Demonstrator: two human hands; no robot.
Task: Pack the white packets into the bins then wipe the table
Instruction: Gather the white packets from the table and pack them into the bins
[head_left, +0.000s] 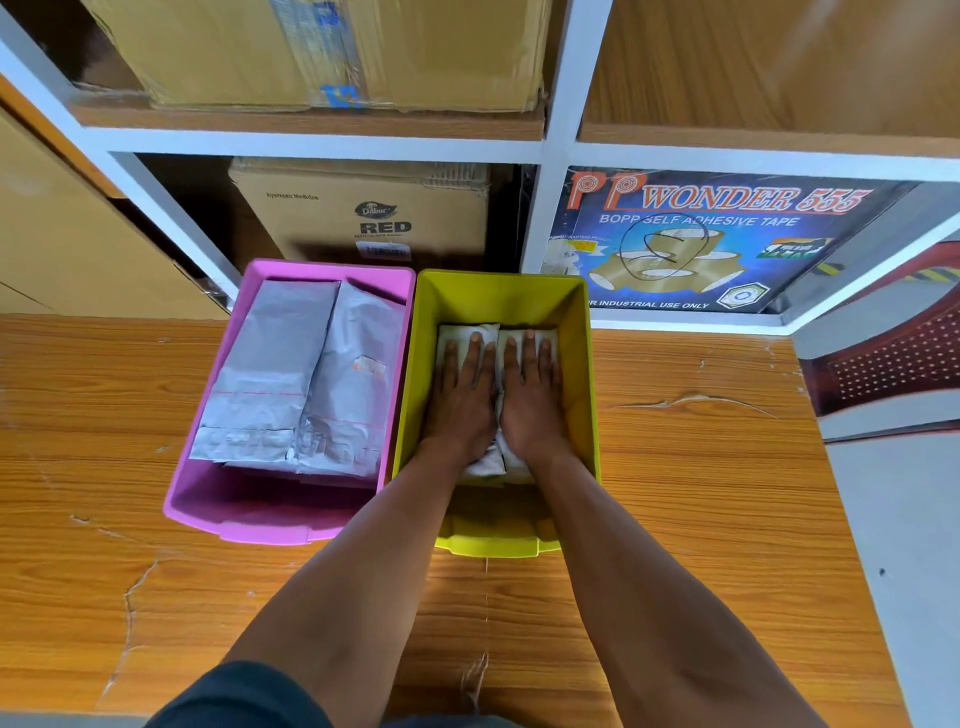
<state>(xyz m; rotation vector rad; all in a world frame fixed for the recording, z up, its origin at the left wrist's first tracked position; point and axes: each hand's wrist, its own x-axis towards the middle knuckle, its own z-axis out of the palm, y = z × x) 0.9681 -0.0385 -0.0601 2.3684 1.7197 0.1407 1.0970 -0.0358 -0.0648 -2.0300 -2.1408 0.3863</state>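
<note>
Head view: both hands flat in the yellow bin

Head camera shows a pink bin (291, 512) on the wooden table (701, 467), stacked with grey packets (280, 374), lower layers hidden. Beside it, touching, the yellow bin (582, 374) holds white packets (485, 462), mostly covered. Left hand (465, 395) and right hand (530, 395) press them, fingers straight, slightly spread.

Head cam – looks steeply down, close over table (156, 519).
</note>
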